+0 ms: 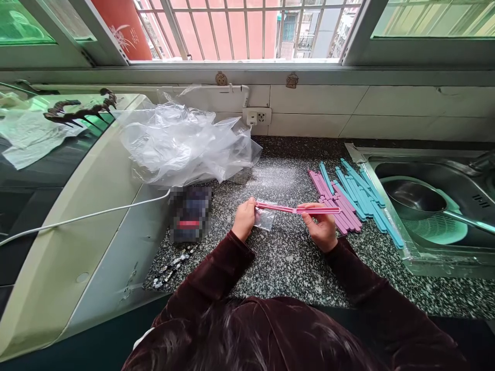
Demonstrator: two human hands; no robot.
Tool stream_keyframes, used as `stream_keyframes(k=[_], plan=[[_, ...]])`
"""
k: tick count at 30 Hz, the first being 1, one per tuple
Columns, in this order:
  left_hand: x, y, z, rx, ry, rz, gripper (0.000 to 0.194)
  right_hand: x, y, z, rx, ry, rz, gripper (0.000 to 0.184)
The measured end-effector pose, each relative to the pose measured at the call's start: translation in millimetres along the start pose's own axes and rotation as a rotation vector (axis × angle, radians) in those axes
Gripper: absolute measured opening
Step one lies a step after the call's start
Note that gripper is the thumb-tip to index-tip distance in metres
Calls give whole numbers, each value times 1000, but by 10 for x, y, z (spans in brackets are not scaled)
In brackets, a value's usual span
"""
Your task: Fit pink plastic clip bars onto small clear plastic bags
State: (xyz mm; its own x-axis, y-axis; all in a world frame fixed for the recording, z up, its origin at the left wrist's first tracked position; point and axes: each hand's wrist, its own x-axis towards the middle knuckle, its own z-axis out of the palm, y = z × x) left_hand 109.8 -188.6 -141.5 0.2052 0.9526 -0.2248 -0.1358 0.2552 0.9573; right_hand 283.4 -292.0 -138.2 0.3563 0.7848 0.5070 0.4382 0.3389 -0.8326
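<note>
A long pink bag sealing clip (317,210) stretches between my two hands above the counter, unfolded at a joint near its middle. My left hand (244,220) is closed on its left end. Fingers of my right hand (324,229) pinch the other half from below. Under the left half hangs or lies a small clear plastic bag (265,218); whether my left hand also grips it I cannot tell. Beside my right hand lie several purple-pink clips (346,211) in a loose pile, with several blue clips (361,193) next to them.
A heap of clear plastic bags (185,141) lies at the back left. Near it are a blurred-out dark phone-like object (191,214), a white cable (96,211) and a shiny chain-like strip (172,268). At right, a steel sink (425,268) holds a pan (415,198) and a green strainer (436,232).
</note>
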Motion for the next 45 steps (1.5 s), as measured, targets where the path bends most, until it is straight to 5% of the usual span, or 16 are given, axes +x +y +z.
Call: stream_keyframes(k=[13, 24, 29, 35, 45], plan=[[-62, 50, 43, 78, -62, 1, 39, 61, 3, -16, -225, -145, -169, 11], [-73, 48, 44, 32, -112, 23, 45, 45, 29, -27, -300, -97, -250, 3], [-81, 67, 37, -80, -256, 0, 37, 43, 32, -39, -294, -43, -217, 3], [-149, 136, 50, 31, -385, 1, 23, 69, 52, -102, -284, 84, -191, 7], [-185, 115, 56, 21, -506, 12, 42, 55, 61, -49, -312, 30, -242, 6]])
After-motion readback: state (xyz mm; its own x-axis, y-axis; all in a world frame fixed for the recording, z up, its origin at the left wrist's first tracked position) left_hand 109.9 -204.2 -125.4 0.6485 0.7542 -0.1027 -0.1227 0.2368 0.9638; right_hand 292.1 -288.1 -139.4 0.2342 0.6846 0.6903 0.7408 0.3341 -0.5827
